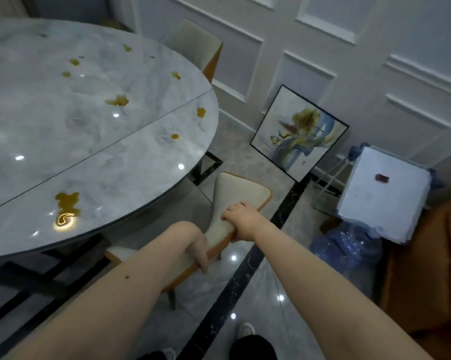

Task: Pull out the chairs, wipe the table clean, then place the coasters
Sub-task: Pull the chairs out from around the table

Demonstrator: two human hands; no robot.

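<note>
A: Nearest the camera, what shows?

B: Two bare forearms reaching forward, and below them a white shoe (246,329) and a dark trouser leg, cut off by the bottom edge.

A: And the hands?

B: Both clasp the top of a chair backrest (232,196), cream-padded with an orange rim. The left hand (199,252) curls over the nearer end, its fingers wrapped over the edge. The right hand (241,216) grasps the farther end, knuckles up. Each grip is clenched on the backrest.

A: Where's the chair itself?

B: Just beside the worktop (76,131), at its near right edge. The seat is mostly hidden under the arms and the worktop's rim; one dark leg (172,300) shows on the glossy floor.

A: The worktop?

B: Round, grey marble, with a seam across it and amber spills (66,203) scattered over it. Its left side is cut off.

A: Farther off?

B: A second chair (201,45) behind the far edge, partly hidden. A framed painting (298,133) leans on the panelled wall, near a white box (383,198) and a blue plastic bag (349,242). I can't make out any coasters.
</note>
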